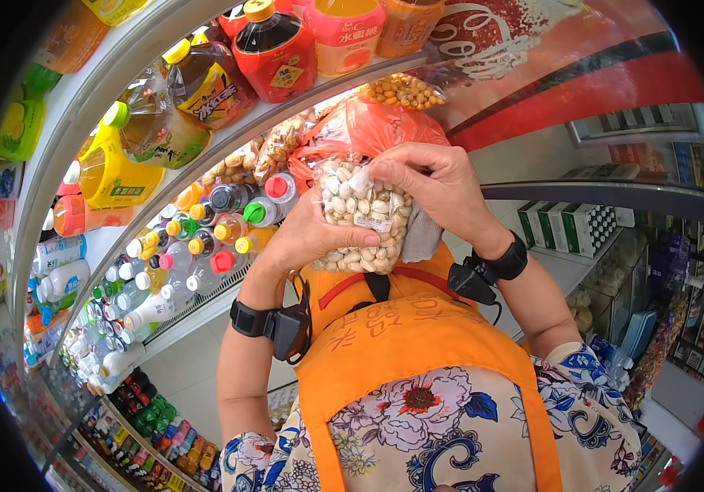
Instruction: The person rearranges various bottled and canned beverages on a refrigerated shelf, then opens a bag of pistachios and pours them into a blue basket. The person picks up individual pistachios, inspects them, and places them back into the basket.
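Note:
A clear plastic bag of pistachios (358,252) with a small printed label is held up in front of my orange apron. My left hand (321,230) grips the bag's side, its thumb lying across the front. At the bag's top corner, the fingers of my right hand (422,178) pinch the gathered plastic. A grey cloth (422,234) shows beside the bag, below my right hand; what holds it is hidden. Just beyond my hands lies a red, partly see-through plastic bag (376,129), its contents unclear.
An open refrigerated display with a curved metal-edged shelf (217,160) holds large drink bottles (275,55) and many small bottles (223,230). Bagged nuts (278,147) lie behind the red bag, with another snack bag (401,92) above. White and green cartons (573,227) stand on a counter at right.

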A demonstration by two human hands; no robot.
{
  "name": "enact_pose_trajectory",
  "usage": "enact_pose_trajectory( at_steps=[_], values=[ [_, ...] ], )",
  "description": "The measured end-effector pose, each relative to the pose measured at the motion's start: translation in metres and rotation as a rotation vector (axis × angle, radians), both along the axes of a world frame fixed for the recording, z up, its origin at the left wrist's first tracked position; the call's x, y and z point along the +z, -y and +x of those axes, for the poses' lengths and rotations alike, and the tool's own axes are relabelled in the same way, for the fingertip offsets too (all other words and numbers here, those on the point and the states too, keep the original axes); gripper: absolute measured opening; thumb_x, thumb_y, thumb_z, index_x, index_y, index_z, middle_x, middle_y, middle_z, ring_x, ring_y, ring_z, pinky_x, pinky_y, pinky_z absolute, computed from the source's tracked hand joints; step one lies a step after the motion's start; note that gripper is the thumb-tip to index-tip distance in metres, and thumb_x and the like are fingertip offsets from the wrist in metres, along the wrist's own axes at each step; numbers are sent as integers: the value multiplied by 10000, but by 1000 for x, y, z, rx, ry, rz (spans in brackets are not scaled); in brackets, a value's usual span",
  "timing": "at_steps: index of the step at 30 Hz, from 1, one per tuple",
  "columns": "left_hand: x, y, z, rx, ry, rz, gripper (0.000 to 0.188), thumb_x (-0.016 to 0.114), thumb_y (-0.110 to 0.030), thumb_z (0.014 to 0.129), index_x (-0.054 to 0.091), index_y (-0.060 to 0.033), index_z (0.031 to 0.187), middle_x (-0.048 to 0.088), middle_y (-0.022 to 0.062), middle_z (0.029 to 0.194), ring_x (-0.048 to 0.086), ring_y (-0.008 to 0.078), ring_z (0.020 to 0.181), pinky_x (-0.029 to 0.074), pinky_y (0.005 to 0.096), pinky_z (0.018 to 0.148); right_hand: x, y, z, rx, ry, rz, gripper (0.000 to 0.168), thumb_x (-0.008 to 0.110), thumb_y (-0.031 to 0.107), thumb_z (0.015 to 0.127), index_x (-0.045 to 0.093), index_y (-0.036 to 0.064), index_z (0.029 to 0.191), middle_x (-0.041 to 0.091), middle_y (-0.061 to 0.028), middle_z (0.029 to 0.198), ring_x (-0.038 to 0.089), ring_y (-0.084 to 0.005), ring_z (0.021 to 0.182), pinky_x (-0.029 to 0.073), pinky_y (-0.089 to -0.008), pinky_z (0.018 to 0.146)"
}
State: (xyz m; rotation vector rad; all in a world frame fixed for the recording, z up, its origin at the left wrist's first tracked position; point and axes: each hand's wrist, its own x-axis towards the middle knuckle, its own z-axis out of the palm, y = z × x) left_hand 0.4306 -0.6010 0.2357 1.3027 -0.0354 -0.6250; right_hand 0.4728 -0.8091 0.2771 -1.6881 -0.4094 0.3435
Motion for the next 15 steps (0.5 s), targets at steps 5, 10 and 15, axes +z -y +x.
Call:
enact_pose_trajectory(
  at_steps=[5,10,15],
  values=[
    [5,6,-2,29,57,-125,719,903,-80,674,558,-21,1302,670,39,1192,624,135,1084,496,301,966,-7,3,13,-126,-199,228,255,588,209,1012,696,-19,974,731,-91,901,668,-114,845,525,-272,810],
    [-7,4,1,27,34,-127,753,892,-22,673,521,-27,1327,650,35,1220,612,123,1110,498,296,974,-2,1,15,-157,-268,277,271,580,229,1015,700,-14,996,726,-51,908,621,-66,778,498,-224,737],
    [-22,3,11,89,170,-41,761,828,25,730,459,-27,1394,610,28,1262,592,126,1142,488,297,990,-5,-3,8,-202,-460,467,248,615,215,999,708,-10,1041,705,-10,916,592,-21,766,474,-181,684]
  ],
)
